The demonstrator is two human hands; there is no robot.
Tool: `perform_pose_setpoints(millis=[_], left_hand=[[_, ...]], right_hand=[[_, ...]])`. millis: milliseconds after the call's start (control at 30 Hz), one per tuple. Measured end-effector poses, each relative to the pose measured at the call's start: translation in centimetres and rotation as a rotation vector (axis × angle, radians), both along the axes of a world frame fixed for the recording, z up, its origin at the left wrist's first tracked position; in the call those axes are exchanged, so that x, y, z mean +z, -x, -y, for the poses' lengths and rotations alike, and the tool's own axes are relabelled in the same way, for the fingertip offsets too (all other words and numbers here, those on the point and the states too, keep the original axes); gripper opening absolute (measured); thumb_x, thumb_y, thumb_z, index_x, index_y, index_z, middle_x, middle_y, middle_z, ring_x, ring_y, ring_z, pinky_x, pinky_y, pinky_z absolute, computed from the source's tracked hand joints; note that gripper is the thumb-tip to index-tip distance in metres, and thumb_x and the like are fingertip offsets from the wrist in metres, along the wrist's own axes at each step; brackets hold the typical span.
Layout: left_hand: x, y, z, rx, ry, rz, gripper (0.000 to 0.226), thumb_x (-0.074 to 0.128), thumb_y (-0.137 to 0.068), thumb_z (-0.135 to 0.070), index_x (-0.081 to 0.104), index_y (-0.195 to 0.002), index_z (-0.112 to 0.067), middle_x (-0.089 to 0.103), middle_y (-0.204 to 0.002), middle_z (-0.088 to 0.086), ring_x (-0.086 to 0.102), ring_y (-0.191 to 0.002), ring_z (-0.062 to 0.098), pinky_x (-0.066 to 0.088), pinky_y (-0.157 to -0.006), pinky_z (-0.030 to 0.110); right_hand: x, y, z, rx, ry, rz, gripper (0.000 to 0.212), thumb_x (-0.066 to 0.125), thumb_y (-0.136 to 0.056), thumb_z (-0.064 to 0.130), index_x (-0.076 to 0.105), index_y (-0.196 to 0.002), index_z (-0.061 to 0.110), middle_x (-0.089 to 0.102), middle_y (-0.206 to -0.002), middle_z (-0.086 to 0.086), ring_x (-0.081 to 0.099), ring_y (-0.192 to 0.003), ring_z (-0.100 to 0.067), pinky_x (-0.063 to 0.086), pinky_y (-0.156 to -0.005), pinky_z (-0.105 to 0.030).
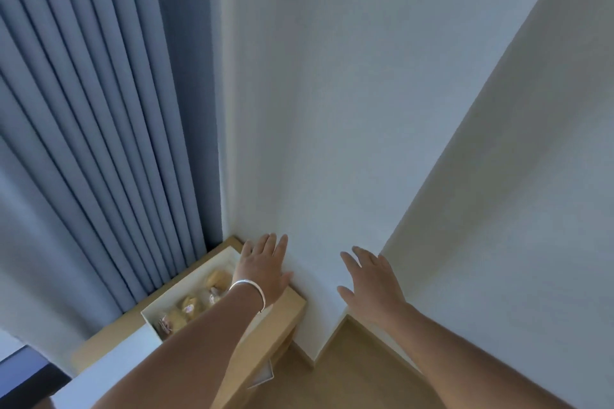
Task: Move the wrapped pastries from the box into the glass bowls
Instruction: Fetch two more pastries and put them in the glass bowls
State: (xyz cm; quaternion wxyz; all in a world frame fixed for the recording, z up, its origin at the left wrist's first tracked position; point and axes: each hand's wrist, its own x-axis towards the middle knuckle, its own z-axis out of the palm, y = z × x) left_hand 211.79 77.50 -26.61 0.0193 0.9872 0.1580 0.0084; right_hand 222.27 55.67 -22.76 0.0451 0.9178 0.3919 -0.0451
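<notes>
A white box [186, 279] lies on a light wooden table [292, 305] in the corner by the curtain. Several golden wrapped pastries [189, 305] lie inside it, partly hidden by my left forearm. My left hand [264, 267], with a silver bangle at the wrist, hovers flat and open above the box's far right end, fingers apart and holding nothing. My right hand [372, 282] is raised to the right, off the table and over the floor, also open and holding nothing. No glass bowl shows in the view.
A blue-grey pleated curtain [99, 143] hangs at the left. White walls [332, 109] meet in a jutting corner straight ahead. Wooden floor [349, 375] lies at the lower right. A white object [113, 362] rests on the table's near end.
</notes>
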Motion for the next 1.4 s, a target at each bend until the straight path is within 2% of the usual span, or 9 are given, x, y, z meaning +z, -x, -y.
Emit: perform_pose_setpoints(millis=[167,333,633,933,1167,1400], left_hand=[[-0.8,0.0,-6.9,0.148,0.025,0.008,0.074,0.03,-0.096,-0.055,-0.003,-0.152,-0.018,0.013,-0.16,0.006,0.008,-0.147,0.024,0.008,-0.118,0.047],[-1.7,4.0,-12.4,0.331,0.048,-0.044,0.076,0.033,-0.096,-0.055,-0.002,-0.152,-0.017,0.012,-0.16,0.006,0.007,-0.147,0.024,0.009,-0.119,0.047],[-2.1,12.1,-15.4,0.625,0.085,-0.113,0.075,0.034,-0.097,-0.053,-0.002,-0.153,-0.018,0.01,-0.161,0.007,0.004,-0.148,0.025,0.008,-0.119,0.048],[-1.4,13.9,-13.6,0.872,0.094,-0.149,0.076,0.033,-0.096,-0.057,-0.003,-0.153,-0.021,0.01,-0.161,0.006,0.006,-0.148,0.025,0.009,-0.119,0.046],[-2.6,11.8,-12.2,0.928,0.118,-0.222,0.075,0.029,-0.095,-0.058,-0.002,-0.153,-0.022,0.009,-0.161,0.005,0.006,-0.148,0.023,0.009,-0.119,0.045],[-7.4,9.5,-10.5,0.919,0.237,-0.267,0.073,0.029,-0.096,-0.057,0.0,-0.153,-0.022,0.009,-0.162,0.004,0.005,-0.148,0.022,0.008,-0.12,0.044]], right_hand=[[-0.7,-2.8,-7.8,0.153,0.027,-0.015,0.067,0.038,-0.098,0.049,0.012,-0.154,0.023,0.011,-0.162,-0.006,0.01,-0.148,-0.021,0.004,-0.121,-0.041],[-2.1,-3.1,-15.8,0.307,0.029,-0.043,0.067,0.04,-0.097,0.048,0.014,-0.154,0.023,0.013,-0.162,-0.005,0.011,-0.147,-0.02,0.006,-0.121,-0.041],[-4.9,-1.0,-26.0,0.602,-0.007,-0.138,0.066,0.047,-0.093,0.048,0.023,-0.149,0.023,0.024,-0.157,-0.004,0.022,-0.143,-0.023,0.017,-0.118,-0.043],[-6.8,-1.5,-29.2,0.758,0.048,-0.288,0.068,0.045,-0.095,0.049,0.019,-0.153,0.026,0.016,-0.161,-0.004,0.023,-0.143,-0.027,0.023,-0.116,-0.041],[-7.8,-3.4,-30.1,0.796,0.046,-0.333,0.067,0.048,-0.094,0.05,0.021,-0.151,0.027,0.019,-0.159,-0.002,0.028,-0.139,-0.029,0.029,-0.111,-0.04],[-11.3,-4.6,-29.4,0.846,0.106,-0.327,0.067,0.045,-0.095,0.051,0.023,-0.151,0.022,0.025,-0.156,-0.002,0.026,-0.139,-0.024,0.022,-0.114,-0.039]])
